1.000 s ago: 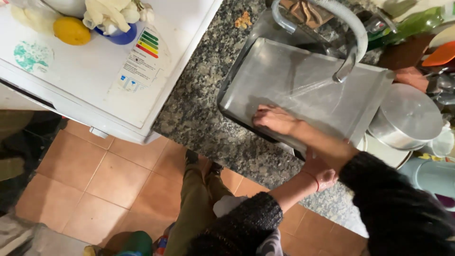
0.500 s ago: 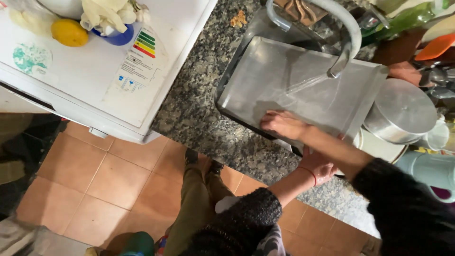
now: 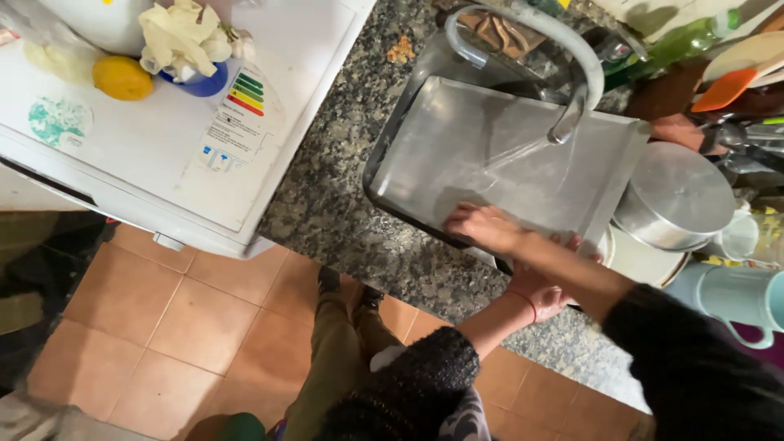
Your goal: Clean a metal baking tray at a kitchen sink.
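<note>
Right of centre in the frame, a large rectangular metal baking tray point(image 3: 490, 155) lies over the sink under the curved steel tap point(image 3: 563, 49), whose water runs onto it. The right hand point(image 3: 482, 224) presses flat, fingers together, on the tray's near part. The left hand point(image 3: 543, 290) grips the tray's lower edge, fingers curled under it.

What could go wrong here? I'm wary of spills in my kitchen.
Water from the tap streams onto the baking tray, which overhangs the granite counter; runoff may reach the tiled floor. The right hand presses it, the left hand grips its edge; wet metal could slip.
</note>
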